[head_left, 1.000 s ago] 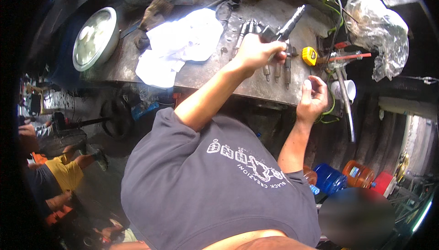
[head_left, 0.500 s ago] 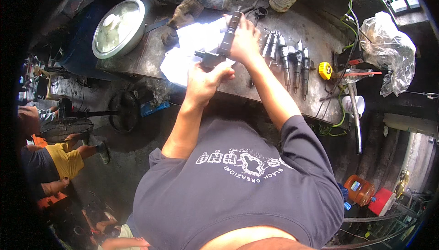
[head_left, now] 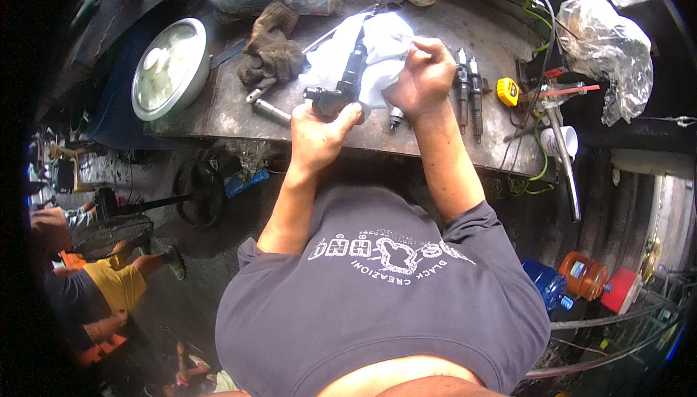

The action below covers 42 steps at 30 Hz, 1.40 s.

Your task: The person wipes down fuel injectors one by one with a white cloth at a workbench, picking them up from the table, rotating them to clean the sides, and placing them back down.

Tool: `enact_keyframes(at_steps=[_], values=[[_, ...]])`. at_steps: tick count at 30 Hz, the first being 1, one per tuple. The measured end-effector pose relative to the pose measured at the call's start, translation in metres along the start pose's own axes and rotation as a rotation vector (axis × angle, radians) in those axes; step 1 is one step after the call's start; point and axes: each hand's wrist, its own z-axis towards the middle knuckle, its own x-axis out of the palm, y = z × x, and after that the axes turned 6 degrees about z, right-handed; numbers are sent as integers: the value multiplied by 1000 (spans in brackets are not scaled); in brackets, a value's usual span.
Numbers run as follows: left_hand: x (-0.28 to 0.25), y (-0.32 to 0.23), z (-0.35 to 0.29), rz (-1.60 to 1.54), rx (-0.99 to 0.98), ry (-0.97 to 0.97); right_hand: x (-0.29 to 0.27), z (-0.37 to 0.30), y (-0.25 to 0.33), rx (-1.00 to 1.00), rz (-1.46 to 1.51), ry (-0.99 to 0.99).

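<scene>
A dark metal fuel injector stands tilted up in my left hand, whose fingers and thumb wrap its thick lower end. White cloth lies behind and against the injector's right side. My right hand pinches part of that cloth, fingers curled, just right of the injector. Beneath my right hand the end of another injector shows; the hand and cloth hide the remainder. Further right, more injectors lie side by side on the metal workbench.
Dark work gloves and a metal tool lie left of the cloth. A lidded bowl sits at the bench's left end. To the right are a yellow tape measure and a clear plastic bag. A person in yellow shorts is at far left.
My right hand has left the injector, moved right and now grips the cloth, which is drawn up beside the injector. My left hand keeps its hold. The view has shifted slightly, uncovering the gloves and metal tool.
</scene>
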Motion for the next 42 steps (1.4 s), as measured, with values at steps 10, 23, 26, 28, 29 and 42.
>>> enact_keyframes(at_steps=[10,23,26,28,29,42], values=[[15,-13,1,97,141,115,2,1,-20,-280,-409,-204],[15,38,46,-715,2,294,44,-21,-8,-382,-405,-138],[19,29,40,-1010,-53,473,49,-21,-12,-319,-345,-115],[12,33,43,-1095,22,545,39,-20,-10,-273,-488,-137],[4,40,47,-937,42,610,39,-21,-13,-295,-599,-181],[31,33,46,-517,121,345,9,-33,7,-417,-1686,-5]])
